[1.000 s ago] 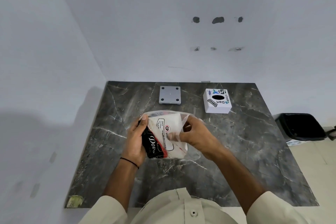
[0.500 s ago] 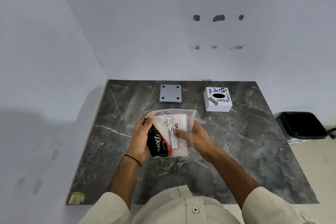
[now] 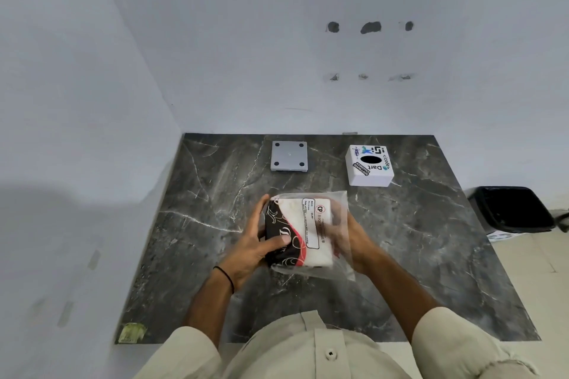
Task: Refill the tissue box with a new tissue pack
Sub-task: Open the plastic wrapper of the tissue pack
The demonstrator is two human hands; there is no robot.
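Both hands, left hand (image 3: 251, 248) and right hand (image 3: 351, 238), are clamping the tissue pack (image 3: 303, 232) printed "CP"; the tissue box (image 3: 371, 167), reading "Dart" and "code", is sitting near the worktop's (image 3: 431, 255) far right corner.

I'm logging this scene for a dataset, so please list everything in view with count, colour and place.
tissue pack: 1, white, black and red in clear wrap, held above table centre
tissue box: 1, white, stickered, far right
square plate: 1, grey, far centre
table: 1, dark marble
bin: 1, black, floor right
sticker: 1, greenish, near left corner
left hand: grips pack's left side
right hand: grips right side
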